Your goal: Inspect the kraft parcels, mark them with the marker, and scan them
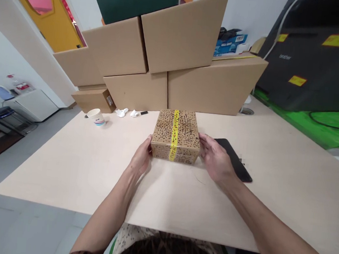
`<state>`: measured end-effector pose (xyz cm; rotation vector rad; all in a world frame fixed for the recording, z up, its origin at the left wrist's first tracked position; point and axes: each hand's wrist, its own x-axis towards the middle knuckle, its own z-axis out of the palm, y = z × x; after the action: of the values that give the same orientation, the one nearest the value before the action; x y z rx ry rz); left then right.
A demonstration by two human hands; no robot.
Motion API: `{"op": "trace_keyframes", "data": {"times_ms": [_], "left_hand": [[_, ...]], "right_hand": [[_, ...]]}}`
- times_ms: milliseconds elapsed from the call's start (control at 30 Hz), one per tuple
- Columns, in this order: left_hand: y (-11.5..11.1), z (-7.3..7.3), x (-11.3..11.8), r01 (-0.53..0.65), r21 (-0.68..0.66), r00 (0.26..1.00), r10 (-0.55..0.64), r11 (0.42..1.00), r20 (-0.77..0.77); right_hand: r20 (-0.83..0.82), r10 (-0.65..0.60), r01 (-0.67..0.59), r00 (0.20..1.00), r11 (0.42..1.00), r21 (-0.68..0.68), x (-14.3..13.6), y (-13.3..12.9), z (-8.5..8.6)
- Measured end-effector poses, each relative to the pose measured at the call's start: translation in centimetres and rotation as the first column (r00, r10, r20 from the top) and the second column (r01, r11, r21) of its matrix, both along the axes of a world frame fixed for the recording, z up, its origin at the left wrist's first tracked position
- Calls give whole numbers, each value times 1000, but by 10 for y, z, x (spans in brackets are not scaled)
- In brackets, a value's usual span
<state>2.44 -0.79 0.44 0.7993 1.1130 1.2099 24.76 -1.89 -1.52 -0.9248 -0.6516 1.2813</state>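
A small cardboard box [186,134] with dark speckles and a strip of yellow tape over its top and front rests on the pale table [94,168]. My left hand [142,156] is against the box's left side, its fingers partly hidden along that side. On the right side, my right hand [216,156] touches the box near its front corner, fingers together and reaching along the side. The box is held between both hands. A black flat mat [234,162] lies just beyond my right hand, partly covered by it.
Large cardboard boxes [137,88] are stacked along the table's back. A paper cup [96,117], crumpled tissues [121,112] and a small black object [144,112] are at the back left. Black equipment [312,60] stands on green material [330,123] at right.
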Motion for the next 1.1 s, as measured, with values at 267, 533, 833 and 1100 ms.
{"op": "trace_keyframes", "data": {"times_ms": [267, 533, 833, 1100], "left_hand": [[2, 12, -12, -203, 281, 925, 89, 938, 370], [-2, 14, -8, -46, 214, 954, -21, 976, 300], [-11, 13, -4, 155, 298, 979, -188, 942, 85], [-3, 6, -3, -94, 208, 996, 89, 974, 32]], "right_hand": [[-16, 213, -214, 977, 977, -13, -5, -4, -2], [154, -28, 34, 988, 999, -38, -6, -3, -13], [-17, 210, -209, 978, 976, 68, -9, -12, 11], [68, 43, -41, 997, 999, -32, -1, -6, 6]]}}
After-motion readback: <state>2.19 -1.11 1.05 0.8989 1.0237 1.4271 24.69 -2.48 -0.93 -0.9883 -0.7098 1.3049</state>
